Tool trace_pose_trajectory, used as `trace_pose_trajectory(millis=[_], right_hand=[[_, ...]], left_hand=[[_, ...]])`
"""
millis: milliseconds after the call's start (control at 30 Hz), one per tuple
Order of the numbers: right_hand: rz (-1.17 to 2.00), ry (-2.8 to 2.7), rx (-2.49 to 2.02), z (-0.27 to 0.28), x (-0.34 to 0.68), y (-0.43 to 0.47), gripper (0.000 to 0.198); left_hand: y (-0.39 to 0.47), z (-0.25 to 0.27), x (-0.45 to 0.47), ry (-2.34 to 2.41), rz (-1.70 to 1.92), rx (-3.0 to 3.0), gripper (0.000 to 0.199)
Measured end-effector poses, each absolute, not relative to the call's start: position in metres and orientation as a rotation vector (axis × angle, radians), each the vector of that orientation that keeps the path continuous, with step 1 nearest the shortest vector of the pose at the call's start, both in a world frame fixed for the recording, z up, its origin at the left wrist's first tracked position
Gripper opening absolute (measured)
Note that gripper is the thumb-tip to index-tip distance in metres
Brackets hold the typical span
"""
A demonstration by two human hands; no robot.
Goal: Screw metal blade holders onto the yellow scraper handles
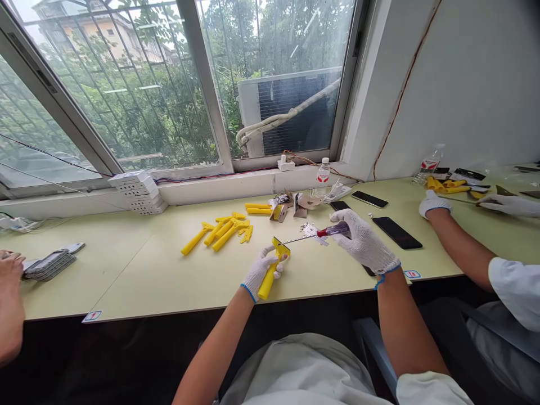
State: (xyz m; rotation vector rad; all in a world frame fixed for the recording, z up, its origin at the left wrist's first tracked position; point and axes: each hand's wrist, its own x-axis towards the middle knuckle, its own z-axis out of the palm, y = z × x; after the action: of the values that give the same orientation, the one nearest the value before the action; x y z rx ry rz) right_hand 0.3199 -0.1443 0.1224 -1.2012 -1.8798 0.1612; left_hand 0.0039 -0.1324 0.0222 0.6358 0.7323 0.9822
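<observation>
My left hand [262, 271], in a white knit glove, is wrapped round a yellow scraper [267, 281] with its head tilted up, close to the table's front edge. In my gloved right hand [363, 239] is a screwdriver [333, 229] with a clear purple and red handle. Its shaft points left, and the tip meets the scraper's head; whether it sits in a screw is too small to tell. Small screws and white slips [314, 233] lie behind the shaft. Further left are several yellow scraper handles [223, 230] and small yellow pieces [247, 233].
Cardboard pieces [300, 206], a water bottle [323, 177] and a power strip [338, 192] stand toward the window. Phones [397, 232] lie on the right. White boxes [139, 192] are stacked at left. Co-workers' hands [436, 205] work on the right, and another bare hand [10, 270] at far left.
</observation>
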Motion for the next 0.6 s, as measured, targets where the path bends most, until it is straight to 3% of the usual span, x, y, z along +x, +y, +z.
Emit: trace_pose_trajectory(millis=[367, 600], right_hand=[[0.215, -1.929, -1.093, 0.112, 0.323, -0.134, 0.018], [0.172, -1.966, -1.153, 0.116, 0.325, -0.134, 0.018]], left_hand=[[-0.132, 0.022, 0.004, 0.73, 0.987, 0.627, 0.083], [-0.132, 0.022, 0.003, 0.729, 0.999, 0.623, 0.082]])
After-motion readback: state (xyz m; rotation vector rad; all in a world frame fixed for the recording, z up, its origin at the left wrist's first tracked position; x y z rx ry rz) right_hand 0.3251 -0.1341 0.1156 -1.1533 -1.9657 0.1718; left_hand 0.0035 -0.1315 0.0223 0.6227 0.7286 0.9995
